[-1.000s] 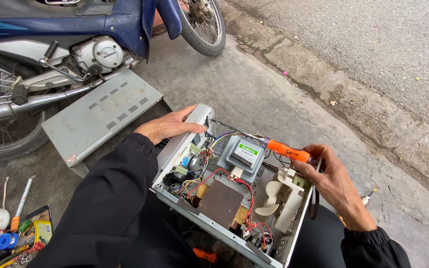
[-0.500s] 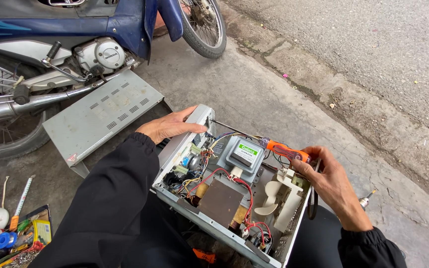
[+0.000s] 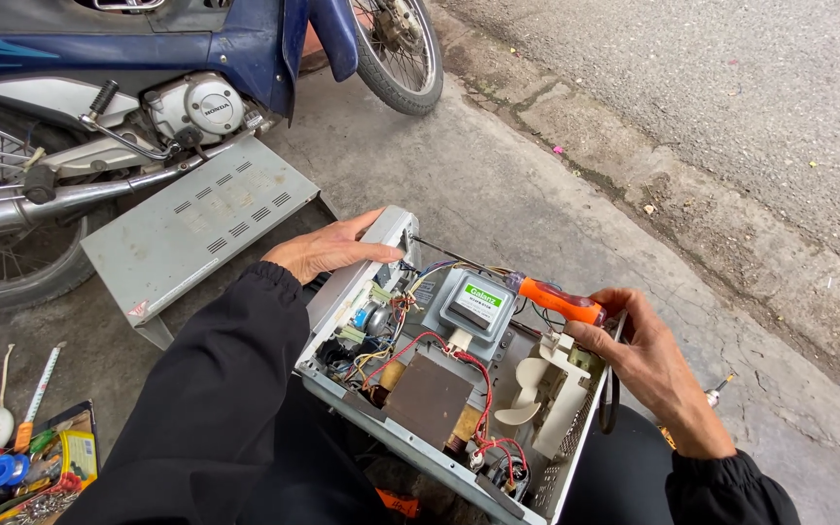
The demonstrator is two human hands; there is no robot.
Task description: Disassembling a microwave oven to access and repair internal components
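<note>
Hands (image 3: 648,365) on screwdriver (image 3: 546,298) (tip leftward)

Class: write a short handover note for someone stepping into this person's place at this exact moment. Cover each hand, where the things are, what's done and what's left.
Left hand: flat on the front edge of the opened oven chassis, steadying it.
Right hand: grips an orange-handled screwdriver, shaft reaching across behind the magnetron.
Done: outer cover is off, lying on the pavement by the motorbike.
Left: transformer, fan, wiring and magnetron all in place.
Spare tools sit in a tray at the left.
</note>
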